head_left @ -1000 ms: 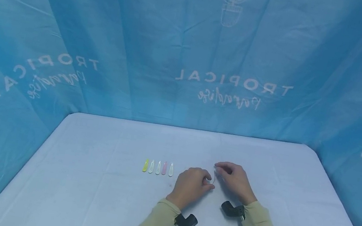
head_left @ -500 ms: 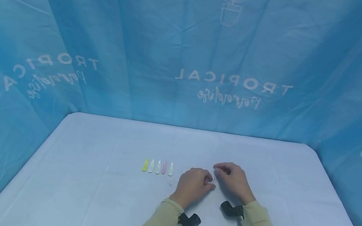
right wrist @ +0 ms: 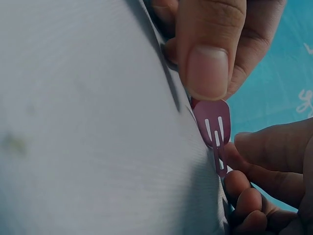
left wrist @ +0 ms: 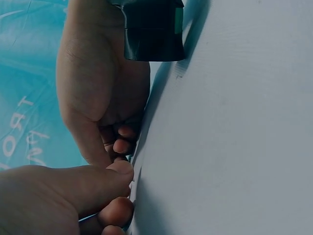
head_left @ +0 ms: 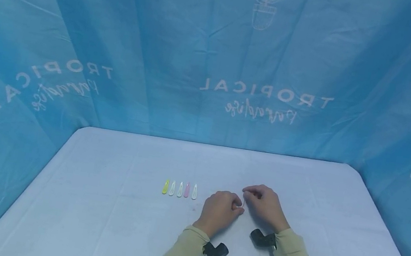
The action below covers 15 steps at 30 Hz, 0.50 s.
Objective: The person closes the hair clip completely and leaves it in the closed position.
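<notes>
Between my hands is a pink snap hair clip [right wrist: 213,117], largest in the right wrist view. The thumb of my left hand [head_left: 217,211] covers its wide end, with the fingers curled behind. My right hand [head_left: 265,207] has thumb and index finger at the narrow end, the index finger partly behind it. Left of the hands lies a row of hair clips: a yellow clip [head_left: 165,186], two whitish clips [head_left: 176,189], a pink clip [head_left: 187,190] and another whitish clip [head_left: 194,192]. In the left wrist view fingers hide the held clip.
A white-covered table [head_left: 100,219] lies under both hands. Blue printed curtains [head_left: 153,47] enclose its back and sides. Each wrist carries a black camera, the left camera [head_left: 215,252] and the right camera [head_left: 263,238], close above the cloth.
My left wrist has shifted slightly to the right and the hands sit a little closer together. Both keep hold of the clip. The row of clips stays in place.
</notes>
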{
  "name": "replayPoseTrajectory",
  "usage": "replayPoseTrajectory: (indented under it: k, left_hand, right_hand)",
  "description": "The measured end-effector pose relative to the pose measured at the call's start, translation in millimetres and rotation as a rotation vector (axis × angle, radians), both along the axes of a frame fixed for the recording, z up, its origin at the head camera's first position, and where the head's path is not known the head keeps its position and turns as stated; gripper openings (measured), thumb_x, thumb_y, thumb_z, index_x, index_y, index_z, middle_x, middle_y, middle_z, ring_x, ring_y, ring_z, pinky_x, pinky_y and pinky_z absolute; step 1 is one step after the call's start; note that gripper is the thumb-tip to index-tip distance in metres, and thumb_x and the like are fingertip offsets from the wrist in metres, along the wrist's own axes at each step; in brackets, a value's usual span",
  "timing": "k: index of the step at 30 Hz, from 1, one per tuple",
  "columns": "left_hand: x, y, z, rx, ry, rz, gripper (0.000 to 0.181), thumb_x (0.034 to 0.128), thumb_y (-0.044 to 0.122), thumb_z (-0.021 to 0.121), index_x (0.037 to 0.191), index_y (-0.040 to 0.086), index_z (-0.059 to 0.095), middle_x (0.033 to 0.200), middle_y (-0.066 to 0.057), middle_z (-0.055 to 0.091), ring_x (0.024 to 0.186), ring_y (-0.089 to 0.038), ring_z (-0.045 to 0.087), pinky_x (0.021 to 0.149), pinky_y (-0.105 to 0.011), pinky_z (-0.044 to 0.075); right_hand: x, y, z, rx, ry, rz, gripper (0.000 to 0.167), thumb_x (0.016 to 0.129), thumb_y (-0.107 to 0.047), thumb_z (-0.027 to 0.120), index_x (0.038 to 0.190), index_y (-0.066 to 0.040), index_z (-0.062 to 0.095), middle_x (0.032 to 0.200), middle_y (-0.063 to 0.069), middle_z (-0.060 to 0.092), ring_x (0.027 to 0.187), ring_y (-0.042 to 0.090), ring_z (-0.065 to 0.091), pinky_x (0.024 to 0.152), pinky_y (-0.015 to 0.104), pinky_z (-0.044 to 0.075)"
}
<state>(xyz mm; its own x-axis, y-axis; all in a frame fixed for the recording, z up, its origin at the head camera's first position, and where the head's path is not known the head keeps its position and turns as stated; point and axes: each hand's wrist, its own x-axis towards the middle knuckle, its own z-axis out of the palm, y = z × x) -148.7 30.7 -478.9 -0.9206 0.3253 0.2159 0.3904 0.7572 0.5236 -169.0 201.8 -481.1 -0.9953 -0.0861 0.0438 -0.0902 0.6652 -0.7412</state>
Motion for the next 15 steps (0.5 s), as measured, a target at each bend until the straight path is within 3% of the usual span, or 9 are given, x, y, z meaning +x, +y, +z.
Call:
replayPoseTrajectory:
  k: [15]
  left_hand:
    - [0.1,-0.1,-2.6,-0.012,0.035,0.0,0.013,0.0861,0.029,0.08,0.09,0.017,0.078,0.068,0.012,0.062,0.062,-0.001,0.052,0.055,-0.02,0.041]
  right_hand:
    - [-0.1,-0.1,-2.0,0.003,0.043,0.008,0.019,0.096,-0.015,0.065,0.107,-0.004,0.076,0.101,0.01,0.069,0.087,0.021,0.058,0.078,0.038,0.045]
